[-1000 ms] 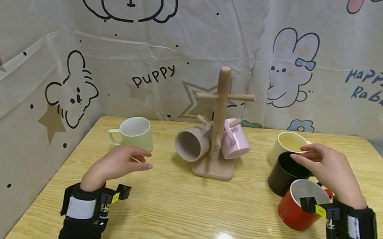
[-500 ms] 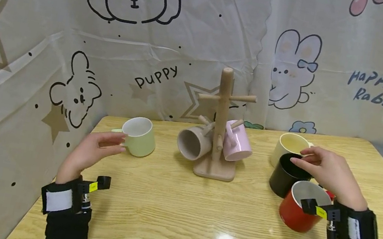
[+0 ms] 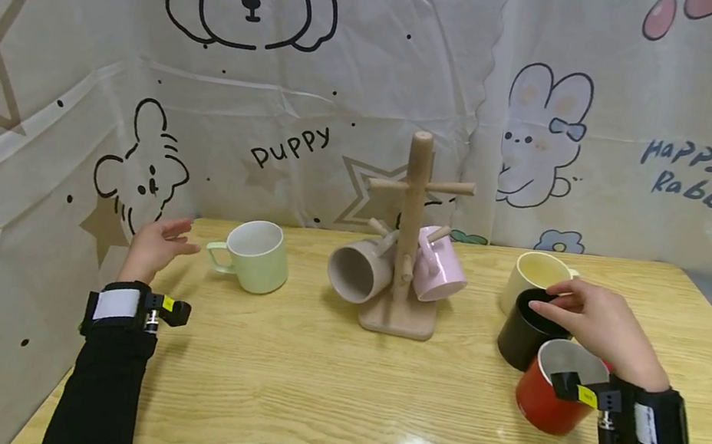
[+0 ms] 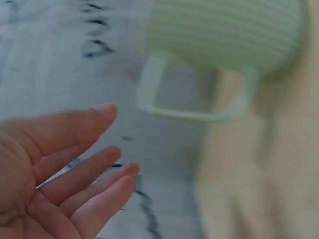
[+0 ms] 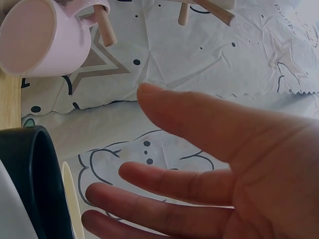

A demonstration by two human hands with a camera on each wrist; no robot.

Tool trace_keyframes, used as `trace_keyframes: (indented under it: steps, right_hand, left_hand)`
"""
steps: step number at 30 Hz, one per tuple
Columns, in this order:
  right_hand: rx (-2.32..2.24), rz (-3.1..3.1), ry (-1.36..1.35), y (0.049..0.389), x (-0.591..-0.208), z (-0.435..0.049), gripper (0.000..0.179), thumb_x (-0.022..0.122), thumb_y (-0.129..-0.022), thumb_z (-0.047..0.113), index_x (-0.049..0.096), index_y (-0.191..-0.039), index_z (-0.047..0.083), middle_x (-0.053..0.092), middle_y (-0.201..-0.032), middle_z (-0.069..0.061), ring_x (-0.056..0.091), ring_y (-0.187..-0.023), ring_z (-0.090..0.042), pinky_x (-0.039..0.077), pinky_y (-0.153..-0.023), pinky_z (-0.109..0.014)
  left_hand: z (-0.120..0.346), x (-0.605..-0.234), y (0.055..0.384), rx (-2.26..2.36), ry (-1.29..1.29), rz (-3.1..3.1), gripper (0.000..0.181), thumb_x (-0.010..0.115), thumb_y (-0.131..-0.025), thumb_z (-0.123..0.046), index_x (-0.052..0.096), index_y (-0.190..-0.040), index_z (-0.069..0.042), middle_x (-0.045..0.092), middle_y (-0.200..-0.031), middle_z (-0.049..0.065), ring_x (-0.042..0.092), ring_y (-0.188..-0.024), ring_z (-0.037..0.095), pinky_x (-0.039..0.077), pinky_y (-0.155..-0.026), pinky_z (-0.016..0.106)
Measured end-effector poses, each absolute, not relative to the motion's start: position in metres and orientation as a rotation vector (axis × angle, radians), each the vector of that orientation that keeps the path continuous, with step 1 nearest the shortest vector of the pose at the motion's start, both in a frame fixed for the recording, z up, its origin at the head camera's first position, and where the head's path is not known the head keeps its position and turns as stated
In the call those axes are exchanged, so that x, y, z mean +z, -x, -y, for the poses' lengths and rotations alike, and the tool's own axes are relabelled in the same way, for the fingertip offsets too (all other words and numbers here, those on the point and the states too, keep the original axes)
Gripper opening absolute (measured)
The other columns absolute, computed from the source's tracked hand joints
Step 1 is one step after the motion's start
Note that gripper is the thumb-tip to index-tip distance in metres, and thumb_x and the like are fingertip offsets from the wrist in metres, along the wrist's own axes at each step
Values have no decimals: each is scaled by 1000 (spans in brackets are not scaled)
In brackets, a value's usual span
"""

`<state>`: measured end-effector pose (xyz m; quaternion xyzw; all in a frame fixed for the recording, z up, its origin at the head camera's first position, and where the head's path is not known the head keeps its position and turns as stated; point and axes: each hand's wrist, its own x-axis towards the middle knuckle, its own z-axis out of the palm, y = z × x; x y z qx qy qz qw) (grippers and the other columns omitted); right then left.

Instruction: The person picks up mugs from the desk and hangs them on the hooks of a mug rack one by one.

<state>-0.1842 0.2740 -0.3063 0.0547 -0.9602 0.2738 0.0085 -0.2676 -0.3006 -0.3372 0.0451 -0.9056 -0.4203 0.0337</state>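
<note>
My left hand (image 3: pixel 158 246) hovers just left of a pale green mug (image 3: pixel 260 263), fingers parted and holding nothing. In the left wrist view the mug's handle (image 4: pixel 187 115) points toward the fingertips, with a gap between them. Over at the right, my right hand (image 3: pixel 605 327) is held above a black mug (image 3: pixel 522 338) with its fingers loosely extended. The right wrist view shows nothing in that hand. A red mug (image 3: pixel 548 398) stands in front of the black one, partly covered by the wrist camera. Behind the black mug is a cream mug (image 3: pixel 521 283).
A wooden mug tree (image 3: pixel 412 208) stands at mid-table. On its lower pegs hang a grey-beige mug (image 3: pixel 355 272) and a pink mug (image 3: pixel 442 271). A printed cloth (image 3: pixel 263 99) rises behind the wooden table (image 3: pixel 301 392).
My left hand has moved left and away from me, from in front of the green mug to beside its handle. The right hand has stayed nearly still over the black mug.
</note>
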Motion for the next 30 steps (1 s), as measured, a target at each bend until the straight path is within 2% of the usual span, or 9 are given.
trace_keyframes:
  steps: [5,7,9,11,14,19,23,27,30]
  right_hand:
    - [842,3019,-169,186,-309,-272,61,60,-85,48,55,-117,-4,65,-104,-23,59,-98,-37,50,-74,-44]
    - [823,3024,-170,186,-309,-271,61,61,-84,47,55,-116,-4,66,-103,-23,60,-96,-36,50,-73,-44]
    - [802,3026,-175,187,-310,-271,61,61,-84,47,56,-116,-5,65,-102,-23,60,-94,-35,51,-72,-43]
    - [786,3025,-185,188,-310,-270,61,61,-84,47,56,-115,-5,66,-101,-22,61,-92,-34,51,-71,-42]
    - [781,3024,-191,188,-310,-270,59,62,-84,46,57,-114,-5,66,-100,-21,61,-91,-32,51,-72,-42]
    - [797,3030,-195,189,-311,-268,58,62,-84,46,58,-113,-4,66,-100,-21,61,-90,-32,51,-72,-42]
    - [788,3032,-217,190,-311,-268,57,62,-84,46,59,-112,-4,67,-98,-19,62,-90,-30,51,-72,-41]
    - [781,3035,-228,192,-311,-268,56,62,-85,45,59,-112,-4,67,-97,-18,62,-90,-30,50,-72,-41]
    - [788,3041,-222,193,-312,-268,56,61,-85,45,58,-112,-4,67,-98,-19,62,-90,-30,50,-72,-41]
  left_hand:
    - [309,-371,285,-1364,-189,2829,63,63,-87,-14,34,-141,-1,36,-141,24,36,-129,41,34,-104,50]
    - [311,-384,293,-1350,-221,2805,61,66,-85,-22,41,-138,-6,42,-140,19,39,-129,36,40,-101,43]
    - [314,-395,302,-1299,-193,2796,58,67,-84,-30,48,-134,-8,47,-136,18,42,-127,35,47,-92,39]
    - [315,-406,311,-1242,-198,2771,53,68,-82,-37,57,-127,-12,54,-131,14,48,-121,32,51,-74,31]
    - [307,-406,310,-1187,-164,2751,44,64,-86,-33,61,-119,-4,58,-122,21,55,-110,35,50,-66,32]
    - [290,-393,295,-1184,-209,2725,32,60,-88,-20,64,-107,6,64,-108,23,60,-82,18,48,-66,26]
    - [288,-389,287,-1221,-179,2789,33,60,-89,-25,65,-101,6,66,-97,12,52,-81,6,45,-68,18]
    - [284,-389,281,-1342,-146,2786,42,61,-88,-33,63,-106,5,62,-88,-11,51,-84,2,46,-72,15]
    - [278,-388,276,-1412,-166,2726,44,61,-87,-35,62,-112,2,59,-85,-19,53,-82,-4,46,-72,11]
